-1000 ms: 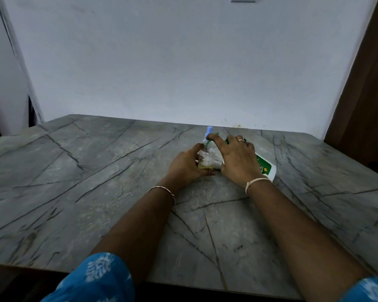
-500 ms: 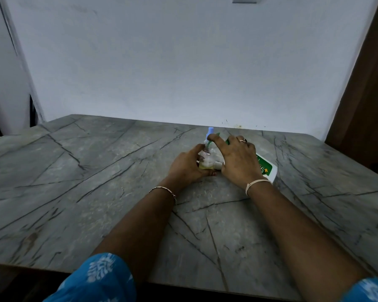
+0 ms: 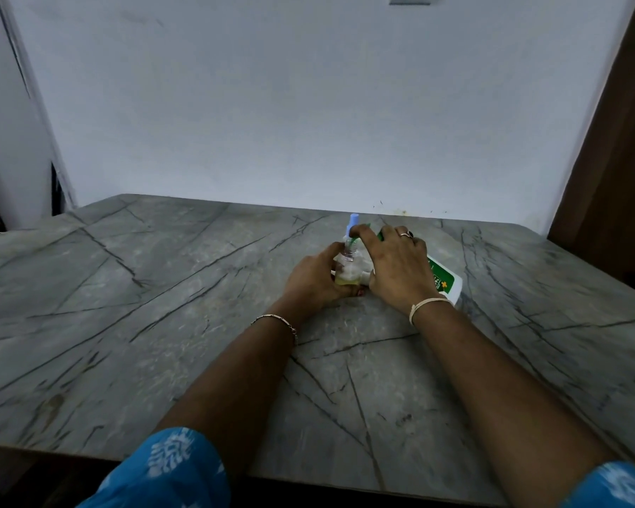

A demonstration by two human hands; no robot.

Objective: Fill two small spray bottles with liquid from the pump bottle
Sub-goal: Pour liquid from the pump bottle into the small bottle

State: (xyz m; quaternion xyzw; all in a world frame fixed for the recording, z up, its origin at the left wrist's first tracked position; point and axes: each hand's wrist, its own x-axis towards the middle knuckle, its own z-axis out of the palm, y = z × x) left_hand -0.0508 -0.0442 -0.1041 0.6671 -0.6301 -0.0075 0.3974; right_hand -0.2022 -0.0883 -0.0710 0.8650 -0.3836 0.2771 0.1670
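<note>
Spray bottle (image 3: 346, 267) upright in left hand (image 3: 316, 278), right hand (image 3: 396, 267) gripping tilted pump bottle (image 3: 442, 280)

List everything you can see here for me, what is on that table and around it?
small spray bottle: one seen, clear with a pale blue top and yellowish liquid at the bottom, upright between the hands
pump bottle: one, white with a green label, mostly hidden behind the right hand
table: one, grey marble pattern with dark veins
wall: white, behind the table
wooden panel: brown, far right
left hand: wrapped around the spray bottle's base, thin bracelet on the wrist
right hand: fingers at the bottle's top, ring on a finger, pale band on the wrist
sleeves: two, blue with white print, at the bottom edge
</note>
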